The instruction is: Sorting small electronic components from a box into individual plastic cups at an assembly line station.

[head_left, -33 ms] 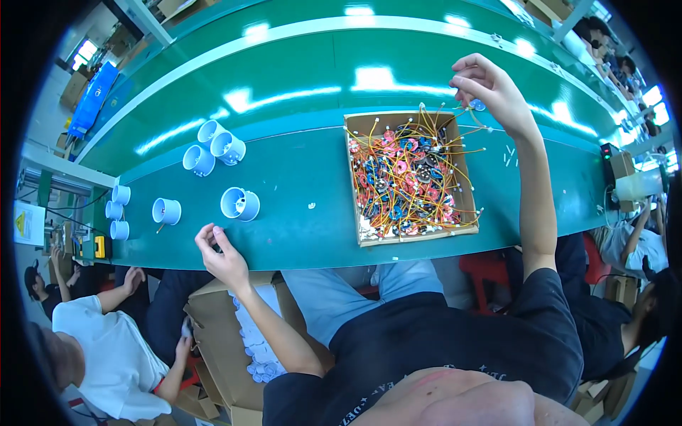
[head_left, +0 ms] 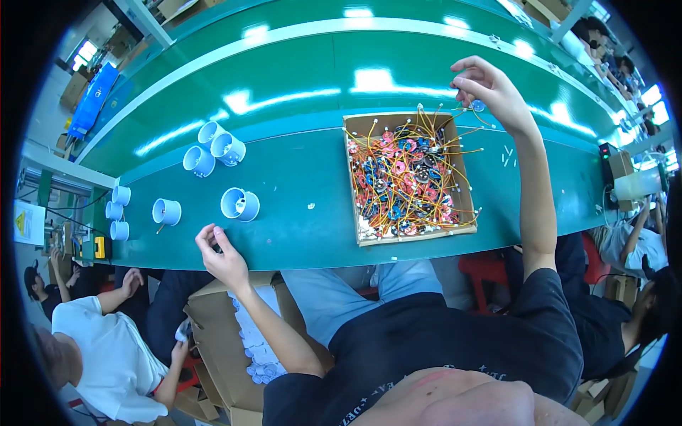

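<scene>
My left hand [head_left: 224,257] rests at the table's near edge with nothing in it, thumb and fingers apart. Just beyond it stands a light-blue plastic cup [head_left: 240,204] with small parts inside. My right hand [head_left: 486,79] is raised past the far right corner of a cardboard box [head_left: 465,231]. Its fingers are curled together; what they hold, if anything, is hard to see. A yellow wire [head_left: 483,126] and a small clear-blue round piece [head_left: 477,106] show just below that hand. Red, blue and black discs with yellow wires [head_left: 405,177] fill the box.
More light-blue cups [head_left: 229,149] stand at the left, one [head_left: 167,211] alone. Small white bits [head_left: 508,156] lie on the green table [head_left: 305,241]. An open carton [head_left: 206,319] with pale-blue parts sits beside my lap. A co-worker [head_left: 106,348] sits at the left.
The box of wired discs has shifted very slightly to the left. The co-worker's hands at the left have moved a little. My own hands are almost unchanged.
</scene>
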